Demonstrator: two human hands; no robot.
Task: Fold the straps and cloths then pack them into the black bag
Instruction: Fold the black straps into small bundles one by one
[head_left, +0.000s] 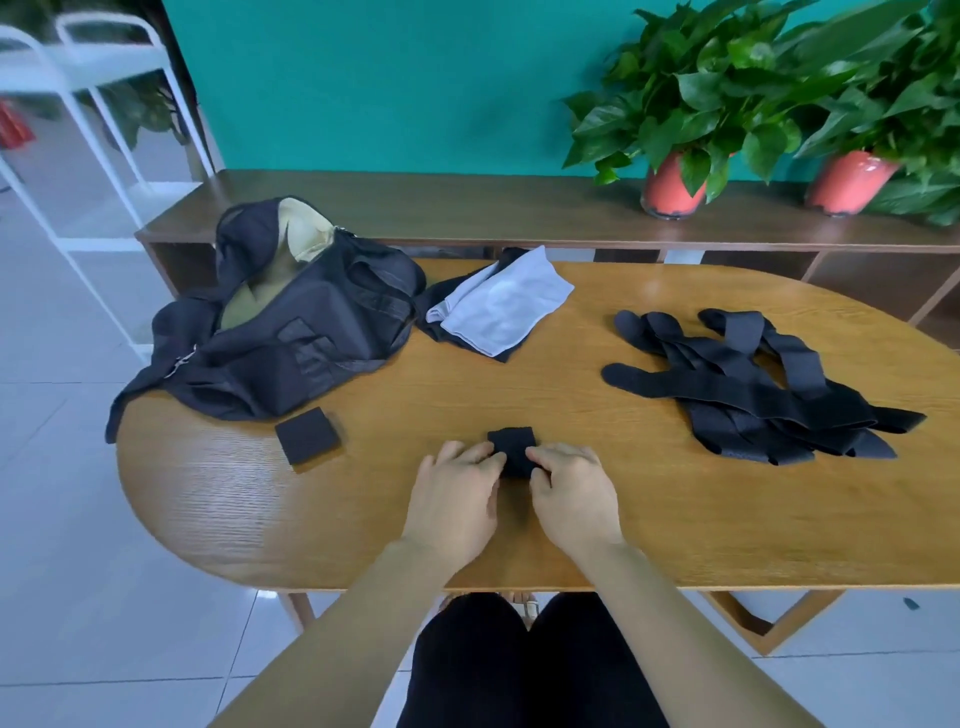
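Observation:
A small folded black strap (512, 442) lies on the wooden table (649, 509) near its front edge. My left hand (454, 499) grips its left side and my right hand (571, 493) grips its right side, fingers curled onto it. Another folded black strap (307, 434) lies flat to the left, just in front of the black bag (291, 338). The bag sits open at the table's left end, its tan lining showing. A pile of several loose black straps (753, 384) sprawls at the right. A grey cloth (501, 304) rests on a dark cloth behind the middle.
A low wooden shelf (467, 208) runs behind the table, carrying two leafy plants in red pots (670, 187) (847, 182) at the right. A white metal rack (88, 130) stands at the far left on the tiled floor.

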